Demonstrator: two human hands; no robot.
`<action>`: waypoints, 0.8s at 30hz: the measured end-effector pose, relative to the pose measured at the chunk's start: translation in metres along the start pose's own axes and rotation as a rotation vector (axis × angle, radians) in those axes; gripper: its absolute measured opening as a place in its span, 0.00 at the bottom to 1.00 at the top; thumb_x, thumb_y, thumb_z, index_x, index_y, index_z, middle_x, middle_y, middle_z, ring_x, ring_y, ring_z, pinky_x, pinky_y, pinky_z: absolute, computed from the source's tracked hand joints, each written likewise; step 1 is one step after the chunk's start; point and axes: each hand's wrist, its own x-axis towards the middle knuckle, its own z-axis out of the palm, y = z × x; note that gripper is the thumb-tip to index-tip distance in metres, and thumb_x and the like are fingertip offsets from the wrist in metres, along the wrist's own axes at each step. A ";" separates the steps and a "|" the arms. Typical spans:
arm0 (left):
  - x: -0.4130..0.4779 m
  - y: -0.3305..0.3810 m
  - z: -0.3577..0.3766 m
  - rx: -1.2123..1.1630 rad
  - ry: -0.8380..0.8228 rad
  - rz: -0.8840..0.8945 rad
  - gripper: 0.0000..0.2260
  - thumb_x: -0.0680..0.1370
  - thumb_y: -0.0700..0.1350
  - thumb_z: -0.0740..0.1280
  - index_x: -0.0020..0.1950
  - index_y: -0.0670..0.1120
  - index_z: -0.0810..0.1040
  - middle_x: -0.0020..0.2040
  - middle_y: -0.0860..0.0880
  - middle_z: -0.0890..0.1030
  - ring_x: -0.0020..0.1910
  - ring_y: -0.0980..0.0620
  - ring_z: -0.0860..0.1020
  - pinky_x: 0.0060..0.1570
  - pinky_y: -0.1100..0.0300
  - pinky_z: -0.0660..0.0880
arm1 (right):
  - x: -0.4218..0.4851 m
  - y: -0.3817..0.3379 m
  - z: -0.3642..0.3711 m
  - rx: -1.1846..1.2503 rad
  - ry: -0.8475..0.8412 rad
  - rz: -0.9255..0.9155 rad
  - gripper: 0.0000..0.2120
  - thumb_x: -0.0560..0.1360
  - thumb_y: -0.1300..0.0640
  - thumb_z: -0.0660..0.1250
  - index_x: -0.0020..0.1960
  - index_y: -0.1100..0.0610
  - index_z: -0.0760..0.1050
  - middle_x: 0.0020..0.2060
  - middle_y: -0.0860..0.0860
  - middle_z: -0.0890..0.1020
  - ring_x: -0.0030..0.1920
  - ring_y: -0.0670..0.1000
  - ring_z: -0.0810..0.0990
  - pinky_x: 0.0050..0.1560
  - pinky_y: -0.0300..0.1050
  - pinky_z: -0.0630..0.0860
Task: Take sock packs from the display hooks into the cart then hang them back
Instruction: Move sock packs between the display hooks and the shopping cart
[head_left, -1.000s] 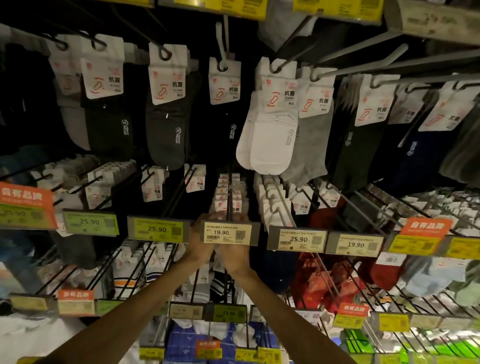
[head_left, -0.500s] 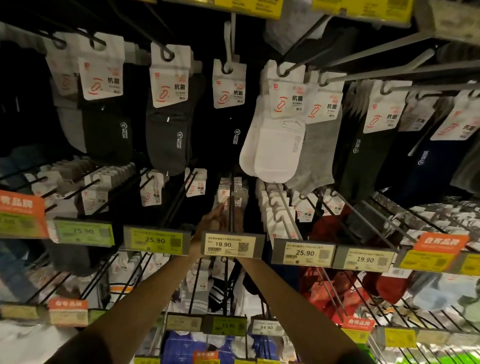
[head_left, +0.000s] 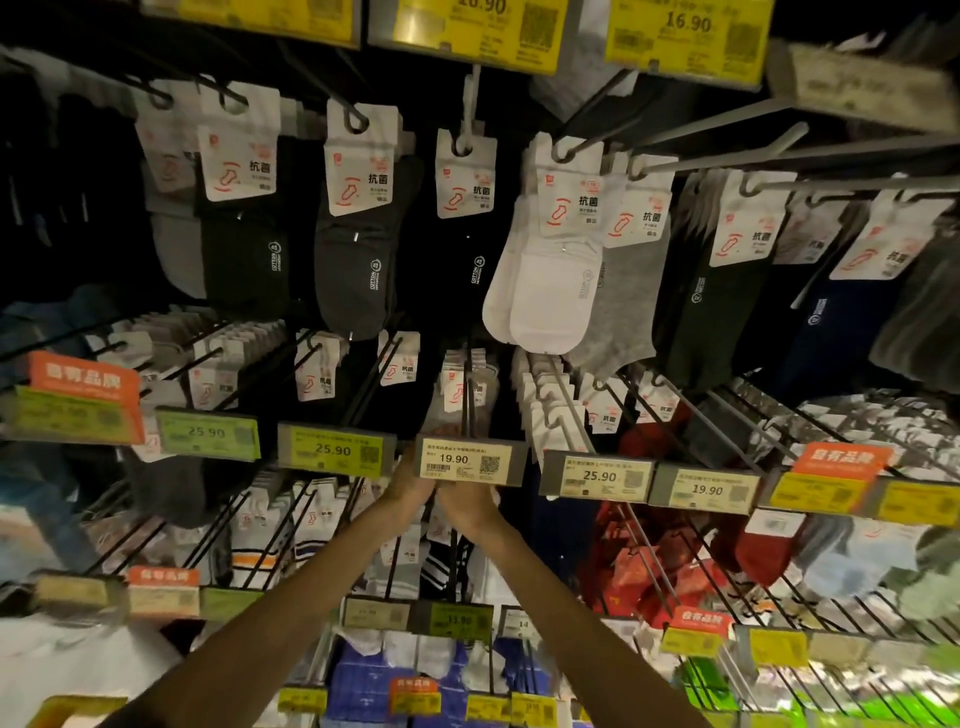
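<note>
The sock packs (head_left: 451, 385) hang in a tight row on the hook (head_left: 470, 415) behind the 19.90 price tag (head_left: 464, 461). The left hand (head_left: 411, 487) and right hand (head_left: 469, 506) reach up side by side under that tag. It hides their fingers, so their grip cannot be told. The packs look light and floppy below a stiff card header, and pinching that card near its hole seems best.

The wall behind the display is a dark back panel (head_left: 62, 156), dimly lit and brighter toward the bottom right. Rows of price labels cross it: yellow labels (head_left: 685, 36) along the top, a white 19.90 label (head_left: 465, 462) at centre and orange signs (head_left: 83, 376) at either side.
</note>
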 end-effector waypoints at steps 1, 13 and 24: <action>-0.003 -0.011 -0.003 0.005 0.001 0.019 0.13 0.85 0.40 0.56 0.44 0.46 0.75 0.42 0.50 0.78 0.44 0.53 0.77 0.33 0.72 0.72 | -0.012 -0.003 0.005 0.010 0.037 -0.056 0.12 0.78 0.72 0.56 0.56 0.63 0.73 0.54 0.52 0.75 0.57 0.46 0.74 0.53 0.29 0.66; -0.145 -0.150 -0.059 -0.010 -0.074 0.026 0.16 0.75 0.39 0.67 0.62 0.40 0.77 0.49 0.47 0.83 0.45 0.56 0.83 0.44 0.65 0.80 | -0.172 0.088 0.058 -0.008 -0.133 -0.103 0.20 0.81 0.66 0.58 0.72 0.58 0.69 0.56 0.48 0.76 0.49 0.42 0.76 0.47 0.24 0.69; -0.255 -0.325 -0.087 0.299 -0.268 -0.490 0.12 0.82 0.39 0.63 0.65 0.43 0.76 0.44 0.46 0.83 0.33 0.49 0.83 0.33 0.60 0.77 | -0.304 0.207 0.127 -0.121 -0.459 0.368 0.19 0.81 0.59 0.59 0.71 0.60 0.69 0.67 0.58 0.74 0.67 0.57 0.73 0.63 0.42 0.67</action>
